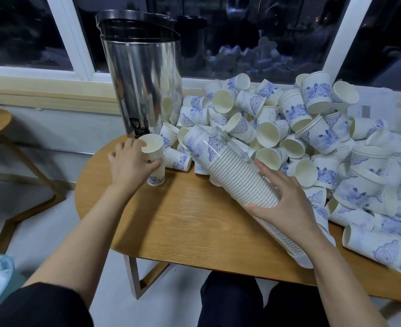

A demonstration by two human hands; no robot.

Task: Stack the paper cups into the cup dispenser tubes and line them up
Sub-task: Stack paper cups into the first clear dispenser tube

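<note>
Countless cups point(268, 134) across oval table point(183, 215).

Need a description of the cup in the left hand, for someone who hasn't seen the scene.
Start at the tall steel urn at the back left of the wooden table. Right below its black tap stands the cup, gripped by the left hand. It is upright with its mouth up, while the loose cups beside it lie tumbled in a heap.
</note>
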